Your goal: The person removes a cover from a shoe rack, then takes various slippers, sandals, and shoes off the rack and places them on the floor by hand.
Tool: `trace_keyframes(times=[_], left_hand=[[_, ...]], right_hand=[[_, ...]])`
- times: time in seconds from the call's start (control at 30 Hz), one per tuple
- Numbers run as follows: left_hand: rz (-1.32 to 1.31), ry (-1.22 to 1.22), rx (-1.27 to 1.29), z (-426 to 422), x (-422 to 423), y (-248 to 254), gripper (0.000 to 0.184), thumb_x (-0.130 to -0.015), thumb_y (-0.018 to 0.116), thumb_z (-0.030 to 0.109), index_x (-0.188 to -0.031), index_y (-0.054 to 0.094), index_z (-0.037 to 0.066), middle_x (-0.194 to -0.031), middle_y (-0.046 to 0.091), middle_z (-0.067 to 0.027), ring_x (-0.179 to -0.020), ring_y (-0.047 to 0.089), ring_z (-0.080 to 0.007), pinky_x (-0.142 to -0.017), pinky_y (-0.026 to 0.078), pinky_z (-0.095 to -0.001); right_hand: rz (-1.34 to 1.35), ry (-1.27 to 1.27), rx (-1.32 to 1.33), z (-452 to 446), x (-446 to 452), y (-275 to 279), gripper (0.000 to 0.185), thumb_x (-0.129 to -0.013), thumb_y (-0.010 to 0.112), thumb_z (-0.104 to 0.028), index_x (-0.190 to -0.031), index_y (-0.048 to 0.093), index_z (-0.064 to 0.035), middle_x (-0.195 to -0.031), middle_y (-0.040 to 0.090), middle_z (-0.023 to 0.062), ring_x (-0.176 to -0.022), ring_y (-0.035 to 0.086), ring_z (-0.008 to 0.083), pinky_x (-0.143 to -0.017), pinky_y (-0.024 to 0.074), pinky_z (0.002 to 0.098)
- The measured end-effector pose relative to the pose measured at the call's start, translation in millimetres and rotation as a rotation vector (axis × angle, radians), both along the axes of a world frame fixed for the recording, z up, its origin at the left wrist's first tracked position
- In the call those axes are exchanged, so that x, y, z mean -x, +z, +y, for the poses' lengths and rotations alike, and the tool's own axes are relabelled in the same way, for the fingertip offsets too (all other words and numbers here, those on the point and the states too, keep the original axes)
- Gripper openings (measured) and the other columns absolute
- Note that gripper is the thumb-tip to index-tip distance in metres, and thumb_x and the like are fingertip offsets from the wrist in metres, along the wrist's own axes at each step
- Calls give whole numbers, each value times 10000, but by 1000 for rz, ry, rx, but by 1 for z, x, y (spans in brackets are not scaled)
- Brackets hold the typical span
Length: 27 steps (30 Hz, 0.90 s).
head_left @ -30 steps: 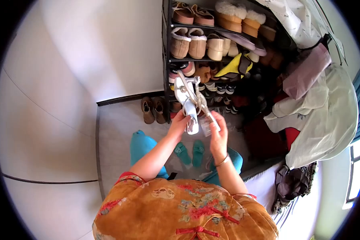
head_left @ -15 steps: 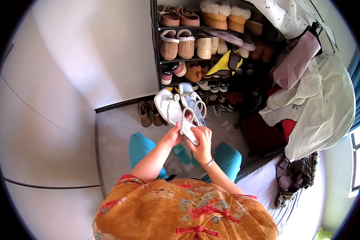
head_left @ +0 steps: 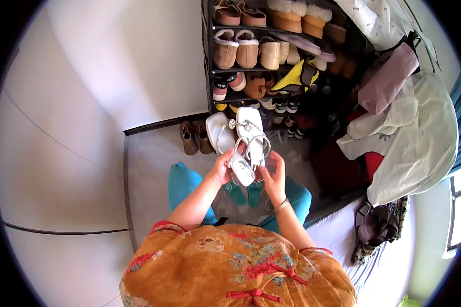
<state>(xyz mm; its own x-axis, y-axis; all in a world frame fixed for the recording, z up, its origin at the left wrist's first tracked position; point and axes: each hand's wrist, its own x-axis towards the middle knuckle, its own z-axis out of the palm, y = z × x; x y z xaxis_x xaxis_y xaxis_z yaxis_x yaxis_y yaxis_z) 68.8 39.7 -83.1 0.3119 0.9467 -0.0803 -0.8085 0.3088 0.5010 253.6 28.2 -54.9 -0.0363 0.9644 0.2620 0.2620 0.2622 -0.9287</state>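
Two silver sandals with thin, jewelled straps are held up in front of the shoe rack. My left hand grips the left sandal near its heel, fingers closed round it. The right sandal stands beside it, overlapping its edge. My right hand is at the heel end of the right sandal, thumb and fingers round its side; part of the grip is hidden behind the sandal.
A rack full of shoes rises ahead. Brown shoes stand on the floor to its left. Pale cloth and a pink bag hang at right. A dark bra lies on the bed.
The sandals were first crossed with a sole showing, then fanned out with both hands close together at one heel. Now they stand side by side, and my right hand has moved right.
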Motion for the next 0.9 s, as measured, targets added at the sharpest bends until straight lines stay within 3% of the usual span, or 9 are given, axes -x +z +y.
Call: trace_keyframes(times=[0.1,0.23,0.27,0.4,0.53,0.63,0.7,0.83,0.9], left_hand=[[-55,-100,68,2,0,-12,684,-862,506,516,-1363,400,63,-1281,529,-93,-1141,526,-266,-997,390,-407],[-98,-145,179,4,2,-16,678,-858,529,522,-1366,402,92,-1238,544,-122,-1094,549,-271,-949,425,-417],[-125,-179,206,3,1,-11,674,-856,535,521,-1360,402,94,-1220,552,-123,-1089,550,-273,-943,430,-419],[-93,-193,288,7,-7,-19,574,-866,532,507,-1262,466,97,-1118,581,-133,-1004,582,-279,-899,458,-420],[189,-238,219,11,-22,-29,460,-878,553,464,-1170,536,109,-1085,607,-81,-973,600,-223,-868,476,-398],[639,-316,273,13,-29,-33,604,-786,648,546,-1208,527,131,-1132,575,-20,-1016,554,-148,-858,444,-327],[816,-381,167,12,-25,-13,667,-751,667,578,-1223,522,129,-1174,555,-23,-1075,520,-154,-878,424,-328],[879,-457,188,12,-9,13,641,-784,685,485,-1266,482,114,-1219,536,-29,-1117,495,-166,-921,400,-342],[820,-386,-38,9,-1,3,633,-814,694,365,-1319,420,99,-1262,516,-44,-1130,491,-169,-940,394,-351]], right_hand=[[39,-11,21,5,-3,-1,470,-778,658,-41,-1205,465,-68,-1181,432,107,-1068,475,219,-791,491,327],[-375,-98,-360,11,-3,19,411,-710,661,5,-1096,536,-57,-1179,460,137,-1075,479,273,-830,467,361],[-425,-139,-406,13,0,24,278,-718,679,-76,-985,606,-50,-1067,538,128,-999,527,298,-783,473,374],[-613,-34,-177,28,10,16,198,-764,660,-250,-753,676,-53,-765,622,105,-752,607,304,-688,491,384],[-512,1,210,53,23,-14,237,-800,668,-259,-853,680,-28,-752,646,106,-657,622,255,-595,477,333],[-107,-39,414,66,24,-74,233,-792,693,-228,-873,667,-11,-756,658,110,-625,605,197,-570,461,322],[507,15,529,64,24,-85,203,-854,655,-188,-911,649,7,-750,646,58,-629,576,134,-545,444,275],[821,26,764,61,15,-83,147,-898,598,-164,-945,604,-25,-816,623,14,-692,594,122,-585,483,259],[948,100,742,67,11,-98,133,-907,581,-169,-939,589,-40,-831,618,9,-704,597,116,-588,501,263]])
